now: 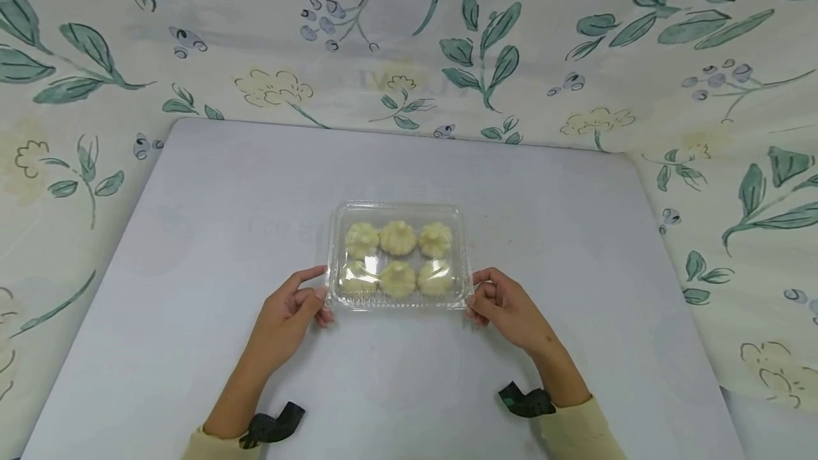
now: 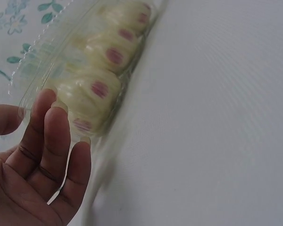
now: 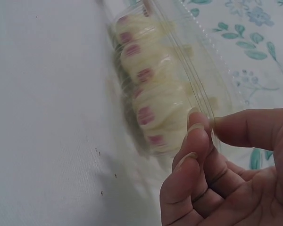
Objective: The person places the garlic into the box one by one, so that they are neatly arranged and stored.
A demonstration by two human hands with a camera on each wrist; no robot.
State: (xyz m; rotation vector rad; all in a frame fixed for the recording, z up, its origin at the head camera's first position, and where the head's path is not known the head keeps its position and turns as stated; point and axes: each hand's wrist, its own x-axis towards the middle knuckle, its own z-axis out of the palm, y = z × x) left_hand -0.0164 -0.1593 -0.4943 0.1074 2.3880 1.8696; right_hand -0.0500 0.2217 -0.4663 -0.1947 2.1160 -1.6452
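A clear plastic clamshell box [image 1: 396, 304] with its lid over the top is in the middle of the head view. Inside lie several pale yellow pleated buns [image 1: 397, 238] in two rows; the wrist views show pinkish-purple spots on the sides of the buns [image 2: 92, 94]. My left hand [image 1: 284, 321] pinches the box's near left corner, thumb on the rim and fingers against the side. At the near right corner, my right hand [image 1: 511, 312] pinches the rim the same way. Whether the box touches the table or hangs just above it, I cannot tell.
The white tabletop [image 1: 409, 389] spreads around the box on all sides. A floral cloth [image 1: 409, 41] with green leaves stands behind the table and along both sides. Black straps with a camera mount [image 1: 275, 426] sit at both wrists, by the yellowish sleeves [image 1: 578, 431].
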